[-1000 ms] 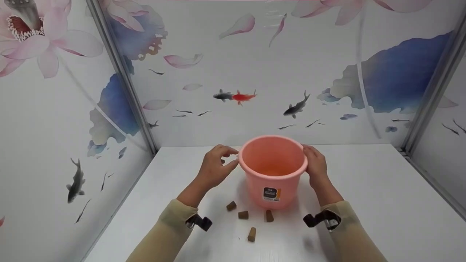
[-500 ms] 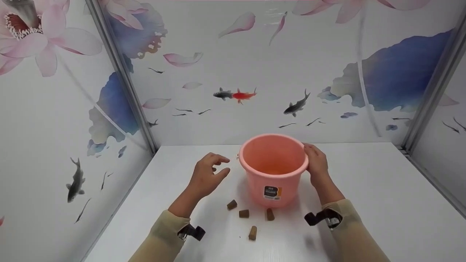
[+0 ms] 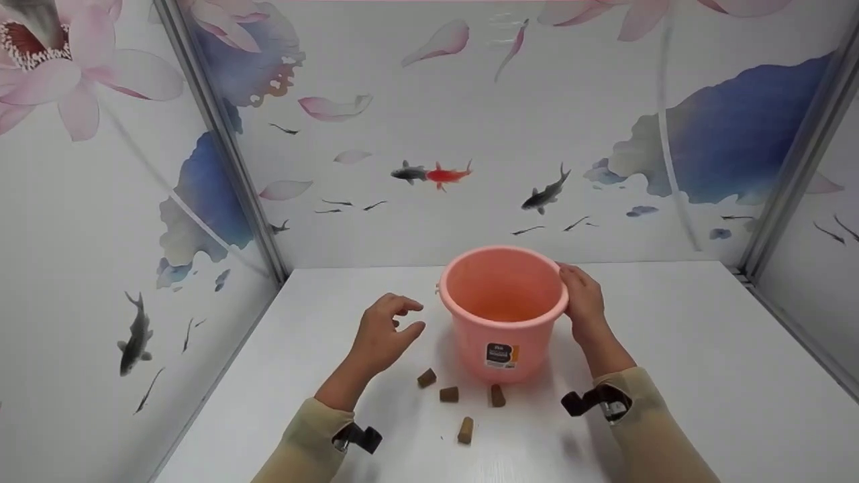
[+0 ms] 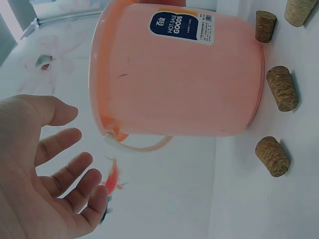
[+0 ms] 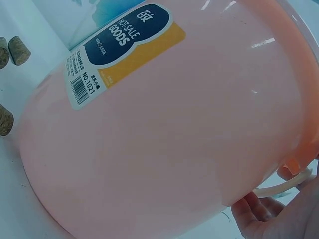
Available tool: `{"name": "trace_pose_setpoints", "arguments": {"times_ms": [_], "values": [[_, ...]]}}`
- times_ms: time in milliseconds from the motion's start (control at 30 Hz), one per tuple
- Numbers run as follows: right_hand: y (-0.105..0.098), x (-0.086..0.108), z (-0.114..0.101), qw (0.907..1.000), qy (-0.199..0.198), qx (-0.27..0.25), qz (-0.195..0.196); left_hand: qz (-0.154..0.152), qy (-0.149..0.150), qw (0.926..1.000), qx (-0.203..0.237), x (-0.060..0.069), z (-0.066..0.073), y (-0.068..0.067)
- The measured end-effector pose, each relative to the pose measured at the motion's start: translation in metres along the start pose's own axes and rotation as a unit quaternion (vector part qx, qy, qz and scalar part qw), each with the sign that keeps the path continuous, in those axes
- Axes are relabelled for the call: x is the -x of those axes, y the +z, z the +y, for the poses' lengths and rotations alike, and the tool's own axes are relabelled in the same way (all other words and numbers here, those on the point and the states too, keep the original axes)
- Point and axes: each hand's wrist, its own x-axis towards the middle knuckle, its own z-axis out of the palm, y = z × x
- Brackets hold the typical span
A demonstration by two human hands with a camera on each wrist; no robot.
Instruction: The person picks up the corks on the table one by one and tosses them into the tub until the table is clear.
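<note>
A pink bucket (image 3: 503, 349) stands upright on the white table, its label facing the person. My right hand (image 3: 585, 305) holds the bucket's right side at the rim; in the right wrist view its fingers (image 5: 249, 211) lie against the wall beside the pale handle (image 5: 284, 187). Left of the bucket, my left hand (image 3: 386, 335) hovers apart from it, fingers loosely bent and holding nothing. The left wrist view shows that hand (image 4: 45, 169) near the rim, with the handle (image 4: 144, 148) hanging behind the bucket (image 4: 174, 79).
Several cork stoppers lie on the table in front of the bucket, among them one at the left (image 3: 427, 378), one beside it (image 3: 449, 394), one near the bucket's base (image 3: 497, 396) and one closest to the person (image 3: 465, 431). Printed walls (image 3: 470, 121) enclose the table (image 3: 671, 349).
My left hand has let go of the bucket's left edge and moved left and slightly toward the person. The right hand stays on the bucket.
</note>
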Motion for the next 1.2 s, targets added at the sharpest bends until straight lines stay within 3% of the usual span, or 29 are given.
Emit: {"name": "trace_pose_setpoints", "arguments": {"times_ms": [533,767,967,1200], "values": [[0.005,-0.002,-0.002,0.9999,-0.004,0.011,-0.003,-0.005,-0.050,0.9987,0.010,0.008,-0.018,0.021],[-0.001,-0.002,-0.002,0.9992,-0.009,0.039,-0.005,-0.032,-0.062,0.9969,0.037,0.015,-0.017,0.037],[-0.001,-0.001,-0.003,1.0000,-0.004,0.006,-0.001,-0.025,-0.061,0.9975,0.026,0.013,-0.017,0.034],[-0.001,-0.001,-0.001,1.0000,0.003,-0.004,0.002,-0.041,-0.057,0.9975,0.008,0.008,-0.019,0.031]]}}
